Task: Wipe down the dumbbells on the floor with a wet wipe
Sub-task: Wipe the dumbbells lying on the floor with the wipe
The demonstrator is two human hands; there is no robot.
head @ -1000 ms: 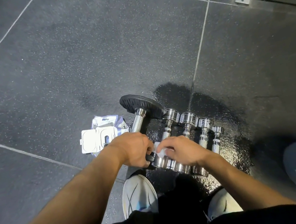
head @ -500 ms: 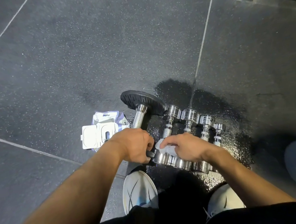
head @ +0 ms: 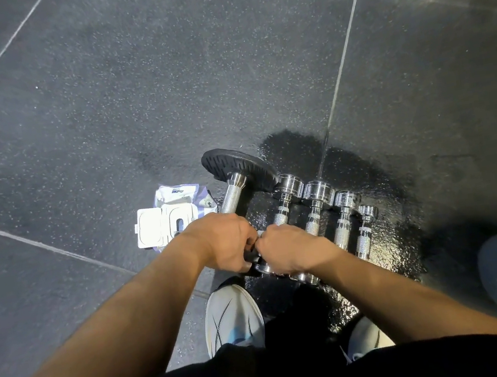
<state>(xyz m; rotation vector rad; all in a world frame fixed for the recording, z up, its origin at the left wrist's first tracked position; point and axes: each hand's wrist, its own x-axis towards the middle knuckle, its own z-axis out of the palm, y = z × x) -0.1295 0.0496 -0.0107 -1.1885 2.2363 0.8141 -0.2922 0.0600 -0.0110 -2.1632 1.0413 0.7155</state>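
Mostly hidden is the wet wipe [head: 260, 234]: only a pale sliver shows between the knuckles of the two hands. The rest is buried under the right hand [head: 286, 253], whose fingers curl down and pinch it. That hand and its forearm also cover the near heads of the first chrome dumbbells [head: 317, 207]. The left hand [head: 226, 240] is closed in a fist round the near part of the big dumbbell [head: 233, 195], so its near end is out of sight except for a dark edge below the fist.

From the left hand the big dumbbell's knurled steel handle runs toward twelve o'clock and ends in a black ribbed plate, tilted up off the floor [head: 100, 113]. The four chrome dumbbells lie side by side from one to three o'clock of the right hand, each smaller than the last toward the right. They are shiny, with knurled grips, and sit on a wet, glistening patch of the dark speckled floor.

A white-lidded wipe pack [head: 165, 225] lies at ten o'clock of the left hand, just beside the big dumbbell's handle. Two pale shoes [head: 232, 316] stand at six o'clock.
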